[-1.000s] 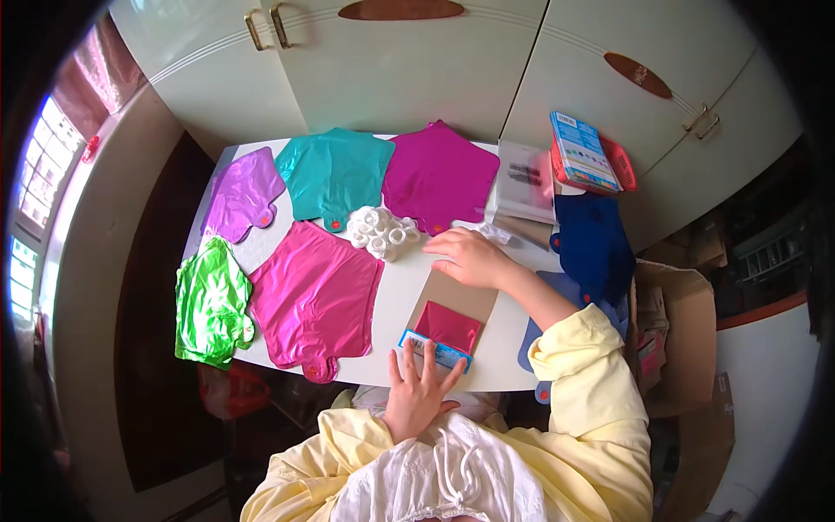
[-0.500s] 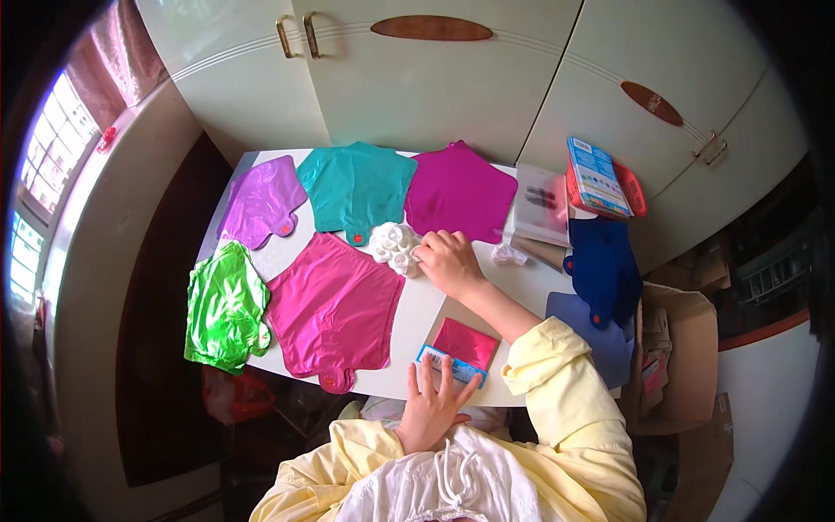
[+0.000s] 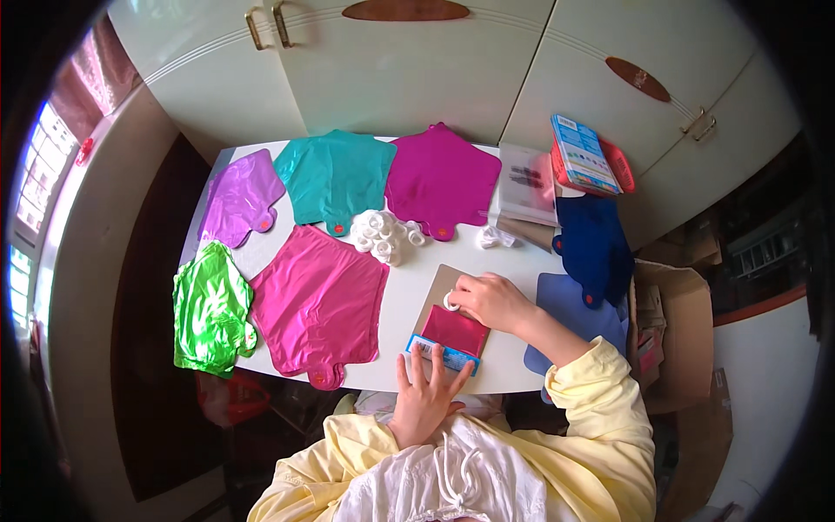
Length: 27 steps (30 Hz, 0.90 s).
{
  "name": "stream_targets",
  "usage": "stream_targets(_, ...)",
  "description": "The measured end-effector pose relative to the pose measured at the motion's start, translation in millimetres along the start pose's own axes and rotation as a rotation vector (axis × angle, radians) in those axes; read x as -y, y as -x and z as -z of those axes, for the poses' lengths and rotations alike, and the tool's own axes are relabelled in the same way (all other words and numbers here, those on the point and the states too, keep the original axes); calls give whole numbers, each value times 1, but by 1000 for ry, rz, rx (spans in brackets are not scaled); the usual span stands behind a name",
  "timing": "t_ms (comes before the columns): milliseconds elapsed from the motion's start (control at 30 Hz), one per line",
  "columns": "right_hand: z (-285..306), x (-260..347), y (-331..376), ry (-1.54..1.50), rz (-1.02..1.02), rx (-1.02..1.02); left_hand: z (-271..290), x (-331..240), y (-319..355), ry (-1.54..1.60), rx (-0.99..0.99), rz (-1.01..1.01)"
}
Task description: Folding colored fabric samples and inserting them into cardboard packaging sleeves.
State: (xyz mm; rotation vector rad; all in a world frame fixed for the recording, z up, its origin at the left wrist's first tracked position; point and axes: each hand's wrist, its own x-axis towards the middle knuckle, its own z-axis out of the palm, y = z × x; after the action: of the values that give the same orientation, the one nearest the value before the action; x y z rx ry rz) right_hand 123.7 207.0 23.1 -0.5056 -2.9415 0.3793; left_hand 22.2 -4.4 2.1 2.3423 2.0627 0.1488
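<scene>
My left hand (image 3: 423,402) lies with fingers spread on the blue printed card (image 3: 459,360) at the lower end of a folded pink foil packet (image 3: 456,329). Under the packet is a tan piece of cardboard (image 3: 443,284). My right hand (image 3: 496,301) pinches a small white ring-shaped roll (image 3: 450,301) just above the packet's far edge, over the cardboard. A pile of similar white rolls (image 3: 377,235) rests on the white table, left of and beyond my right hand.
Flat foil balloons lie around: pink (image 3: 320,300), green (image 3: 210,309), purple (image 3: 239,200), teal (image 3: 335,177), magenta (image 3: 442,183) and dark blue (image 3: 594,248). A clear bag (image 3: 526,187), a red basket (image 3: 618,165) and a cardboard box (image 3: 674,287) stand at right.
My right hand has moved from the white pile toward me and right, carrying one white roll to the packet. My left hand stays on the card. The view has shifted slightly.
</scene>
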Motion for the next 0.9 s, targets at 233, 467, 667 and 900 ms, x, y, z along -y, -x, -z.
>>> stream_targets(233,-1,-8,3,-236,-233,56,-5,-1,1,-2,-6,9)
stream_targets(467,-10,-4,-4,-409,-249,104,-5,0,1,-15,-12,-13)
stream_targets(667,-20,-13,-4,-480,-18,93,-6,0,0,-19,-5,-16)
stream_targets(900,-12,-11,-7,-502,-65,161,-4,-1,1,-23,-2,-19)
